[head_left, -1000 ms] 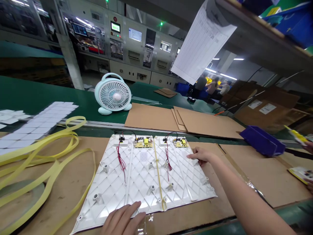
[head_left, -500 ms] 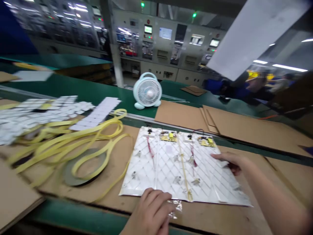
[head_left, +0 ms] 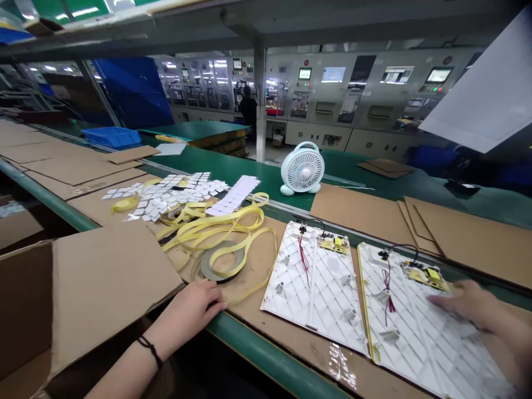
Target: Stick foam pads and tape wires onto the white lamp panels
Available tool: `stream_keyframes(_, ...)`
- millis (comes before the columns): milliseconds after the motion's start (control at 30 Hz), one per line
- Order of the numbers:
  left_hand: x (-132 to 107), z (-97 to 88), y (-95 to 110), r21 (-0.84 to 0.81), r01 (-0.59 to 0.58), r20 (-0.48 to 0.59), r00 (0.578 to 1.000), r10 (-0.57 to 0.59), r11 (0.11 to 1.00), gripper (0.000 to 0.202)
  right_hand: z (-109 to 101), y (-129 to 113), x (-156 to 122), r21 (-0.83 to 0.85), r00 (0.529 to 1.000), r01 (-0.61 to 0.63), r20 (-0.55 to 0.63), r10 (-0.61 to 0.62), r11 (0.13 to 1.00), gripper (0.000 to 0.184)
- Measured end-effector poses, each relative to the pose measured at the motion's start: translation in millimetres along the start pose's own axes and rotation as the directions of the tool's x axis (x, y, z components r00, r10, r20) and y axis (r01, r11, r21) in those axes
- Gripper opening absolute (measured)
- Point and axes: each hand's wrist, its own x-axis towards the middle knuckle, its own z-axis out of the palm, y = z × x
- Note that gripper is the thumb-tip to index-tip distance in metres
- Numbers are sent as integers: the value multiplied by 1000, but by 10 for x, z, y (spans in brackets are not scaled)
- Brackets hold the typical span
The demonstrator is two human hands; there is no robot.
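Two white ribbed plastic panels lie side by side on cardboard: a left panel [head_left: 320, 293] and a right panel [head_left: 440, 338]. Each carries a small circuit board and red wires, and yellow tape runs along the right panel's left edge. Smeared by motion, my right hand [head_left: 474, 305] is over the right panel, below its circuit board [head_left: 424, 274]; its grip is unclear. My left hand [head_left: 199, 302] is at the bench's front edge, fingers curled and closed at the end of a yellow tape strip [head_left: 249, 291]. That strip comes from loops around a grey roll [head_left: 226, 260].
An open cardboard box [head_left: 112, 271] stands at the front left. Behind the tape lie many white square pads [head_left: 174, 194] and a white sheet [head_left: 235, 195]. A light-blue fan [head_left: 305, 169] stands at the back, beside flat cardboard [head_left: 357, 210]. A blue tray [head_left: 112, 137] is farther left.
The view has swung left. The panels, side by side before, now have a gap between them. My left hand has left the panels' front edge for the tape; my right hand remains at the right panel.
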Motion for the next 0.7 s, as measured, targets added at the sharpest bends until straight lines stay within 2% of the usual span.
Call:
stream_keyframes(33, 39, 11, 3, -50, 29, 4, 1000, -29, 998, 30, -10, -203, -63, -19, 999, 41, -5, -41, 999, 42)
stream_keyframes(100, 140, 41, 76, -221, 114, -37, 991, -125, 969, 33, 3, -693, -369, 135, 964, 265, -51, -261, 955, 47)
stream_keyframes(133, 196, 55, 137, -344, 163, -58, 979, -195, 925, 35, 30, -950, -601, 236, 914, 399, -30, -404, 886, 45)
stream_keyframes(167, 251, 66, 209, -483, 204, -66, 961, -268, 851, 36, 68, -1194, -865, 314, 842, 509, 9, -539, 801, 42)
stream_keyframes(233, 347, 79, 366, -753, 240, -28, 919, -394, 613, 37, 164, -1578, -1409, 340, 691, 612, 209, -692, 714, 36)
stream_keyframes(300, 421, 85, 509, -919, 229, 71, 898, -433, 323, 33, 267, -1765, -1846, 276, 574, 697, 339, -745, 662, 26)
stream_keyframes(367, 473, 87, 619, -970, 218, 159, 900, -407, 104, 30, 349, -1773, -2097, 163, 525, 775, 371, -766, 610, 16)
stream_keyframes(400, 494, 88, 659, -974, 224, 192, 900, -391, 36, 30, 374, -1738, -2152, 110, 519, 800, 365, -773, 589, 10)
stream_keyframes(500, 544, 91, 732, -966, 253, 251, 894, -372, -43, 29, 342, -1666, -2140, 2, 542, 806, 396, -741, 591, 8)
stream_keyframes(567, 567, 95, 756, -963, 269, 260, 888, -380, -29, 28, 254, -1750, -2086, -14, 557, 784, 457, -694, 620, 15)
stream_keyframes(600, 575, 99, 763, -962, 274, 258, 886, -384, -12, 28, 210, -1839, -2069, 5, 550, 786, 450, -704, 618, 17)
stream_keyframes(633, 580, 106, 768, -960, 278, 254, 886, -388, 7, 28, 177, -1953, -2065, 50, 529, 801, 406, -745, 596, 17)
stream_keyframes(700, 584, 129, 765, -961, 275, 241, 892, -384, 37, 27, 167, -2216, -2091, 176, 438, 865, 196, -877, 471, 15)
